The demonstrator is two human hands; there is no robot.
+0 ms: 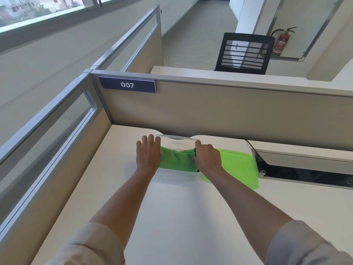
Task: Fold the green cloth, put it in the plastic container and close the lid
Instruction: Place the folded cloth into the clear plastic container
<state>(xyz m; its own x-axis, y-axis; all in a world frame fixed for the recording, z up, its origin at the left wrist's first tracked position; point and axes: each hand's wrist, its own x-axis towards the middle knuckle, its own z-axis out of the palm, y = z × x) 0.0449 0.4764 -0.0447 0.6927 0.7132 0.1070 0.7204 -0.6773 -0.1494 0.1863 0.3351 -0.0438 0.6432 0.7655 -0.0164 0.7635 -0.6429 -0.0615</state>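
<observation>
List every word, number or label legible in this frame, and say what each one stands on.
"007": white digits on a dark blue rectangular nameplate at the top of the beige cubicle partition.
Red fire extinguisher by the far wall: its label is too small and blurred to read.
No other text is visible.

You face a pale desk (191,217) boxed in by beige partitions (210,111), one carrying a dark sign (127,84) reading 007. Beyond stand a black mesh chair (243,53), a carpeted corridor (193,31), a red fire extinguisher (281,44) and daylit windows (38,8) on your left.
</observation>
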